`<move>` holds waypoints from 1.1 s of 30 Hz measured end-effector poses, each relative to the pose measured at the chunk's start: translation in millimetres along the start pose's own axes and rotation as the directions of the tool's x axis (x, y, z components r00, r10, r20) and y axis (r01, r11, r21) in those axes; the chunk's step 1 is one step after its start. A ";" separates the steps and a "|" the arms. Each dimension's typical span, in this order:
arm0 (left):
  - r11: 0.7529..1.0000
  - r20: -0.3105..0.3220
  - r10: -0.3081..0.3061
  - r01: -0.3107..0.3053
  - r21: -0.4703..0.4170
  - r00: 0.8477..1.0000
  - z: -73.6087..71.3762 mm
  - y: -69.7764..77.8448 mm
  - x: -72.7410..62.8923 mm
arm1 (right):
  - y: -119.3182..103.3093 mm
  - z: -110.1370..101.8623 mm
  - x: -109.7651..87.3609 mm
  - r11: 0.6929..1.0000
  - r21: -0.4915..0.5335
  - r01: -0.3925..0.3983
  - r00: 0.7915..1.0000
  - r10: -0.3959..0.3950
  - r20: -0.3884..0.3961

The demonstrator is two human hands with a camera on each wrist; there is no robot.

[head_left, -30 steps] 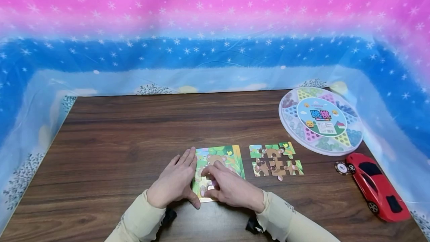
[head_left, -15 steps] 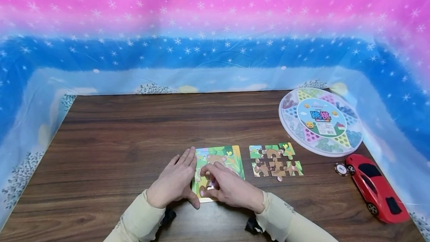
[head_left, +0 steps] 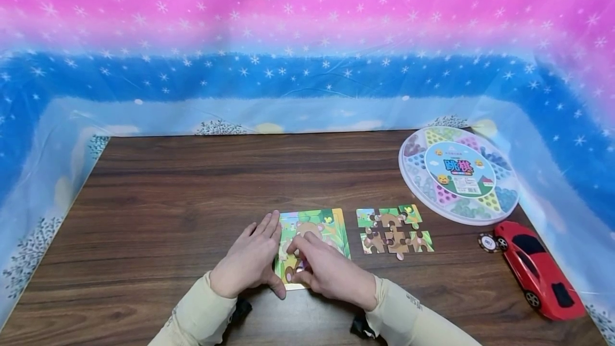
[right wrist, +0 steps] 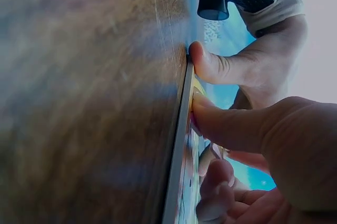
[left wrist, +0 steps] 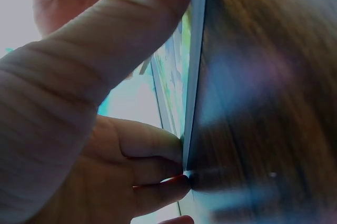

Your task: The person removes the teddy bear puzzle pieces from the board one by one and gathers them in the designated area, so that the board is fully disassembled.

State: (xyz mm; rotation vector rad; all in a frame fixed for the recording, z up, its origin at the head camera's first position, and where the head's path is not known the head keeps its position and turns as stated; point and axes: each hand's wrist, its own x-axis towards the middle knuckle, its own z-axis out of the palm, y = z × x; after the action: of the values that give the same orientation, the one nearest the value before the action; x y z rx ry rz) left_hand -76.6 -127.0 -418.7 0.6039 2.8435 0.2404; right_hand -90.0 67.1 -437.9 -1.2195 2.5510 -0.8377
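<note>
A square puzzle board (head_left: 340, 228) with a brown bear picture lies near the table's front. My left hand (head_left: 250, 258) rests along its left side, fingers extended, with the thumb by the near left corner; the left wrist view shows the fingertips touching the board's edge (left wrist: 195, 77). Over the board, my right hand (head_left: 333, 270) has its thumb and fingers curled onto a puzzle piece (head_left: 290, 273) showing a brown foot, at the near left part. In the right wrist view the right thumb (right wrist: 231, 124) presses low at the board; the fingers hide most of the piece.
Several loose puzzle pieces (head_left: 396, 240) lie in two rows right of the board. Beyond them are a round Chinese checkers box (head_left: 413, 181), a small poker chip (head_left: 488, 242) and a red toy car (head_left: 543, 268). A printed cloth (head_left: 307, 79) borders the table.
One second ago a pale patch showed at the board's near left; the brown foot piece now lies there under my right fingers. Both hands have hardly moved.
</note>
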 end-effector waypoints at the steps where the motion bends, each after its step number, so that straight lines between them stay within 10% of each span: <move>1: 1.000 -0.001 0.000 0.000 -0.001 1.000 0.0 0.0 -0.1 | -0.5 0.0 -0.3 1.000 -0.010 0.007 1.000 -0.007 -0.006; 24: 1.000 0.014 -0.010 0.011 -0.023 1.000 -2.8 -0.3 -0.6 | -2.5 -6.6 3.7 0.957 -0.159 0.241 0.963 -0.256 -0.080; 29: 0.999 0.022 -0.014 0.014 -0.029 1.000 -1.8 -0.1 -0.7 | 0.9 -9.9 3.3 0.978 0.107 0.177 0.984 -0.173 -0.049; 33: 1.000 0.029 -0.011 0.012 -0.027 1.000 -0.3 0.5 0.0 | 5.1 -11.8 1.6 0.928 0.358 0.100 0.995 -0.094 -0.034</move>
State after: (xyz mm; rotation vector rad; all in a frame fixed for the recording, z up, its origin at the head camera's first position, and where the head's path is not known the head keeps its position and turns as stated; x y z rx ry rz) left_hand -76.5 -126.5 -418.3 0.5810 2.8102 0.2650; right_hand -99.1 73.3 -431.0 -1.2275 2.2254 -1.2747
